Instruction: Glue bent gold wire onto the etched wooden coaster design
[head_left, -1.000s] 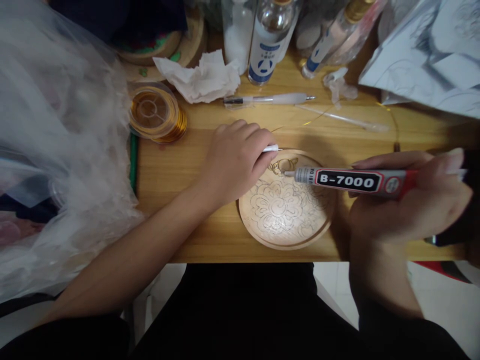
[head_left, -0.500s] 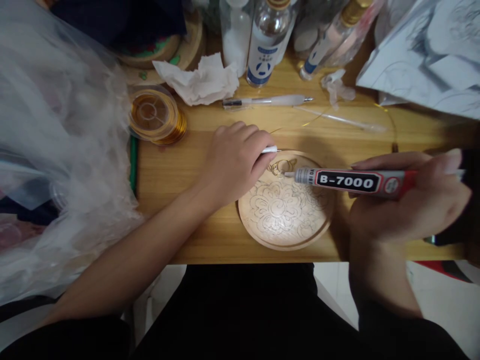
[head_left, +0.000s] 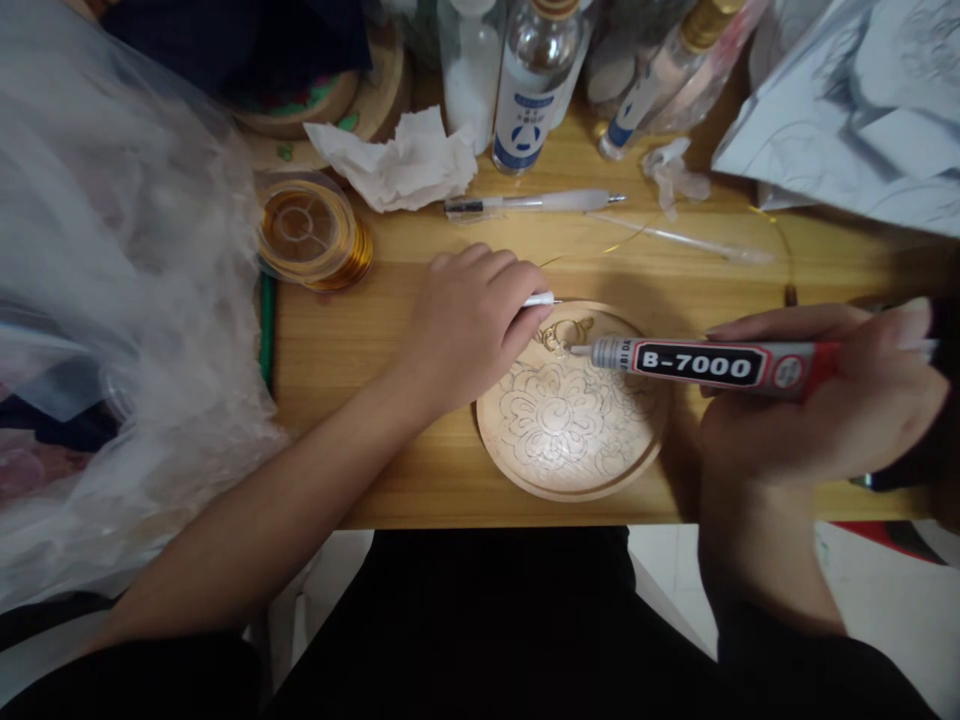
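A round wooden disc [head_left: 574, 470] with a drawn flower pattern lies near the table's front edge. My left hand [head_left: 469, 325] is closed round a thin white tool [head_left: 541, 299] whose tip pokes out over the disc's upper left rim. My right hand [head_left: 817, 400] grips a B-7000 glue tube [head_left: 697, 364], held level, with its nozzle touching the disc's upper part by a small gold wire shape [head_left: 566, 332].
A spool of gold wire [head_left: 311, 230] sits to the left, crumpled tissue [head_left: 397, 160] behind it. A white pen [head_left: 536, 203], bottles [head_left: 536, 90] and paper sheets [head_left: 847, 110] line the back. White tulle [head_left: 112, 300] covers the left side. The wooden table [head_left: 360, 340] ends at my lap.
The glue tube and my right hand have dipped very slightly. The left hand stays put.
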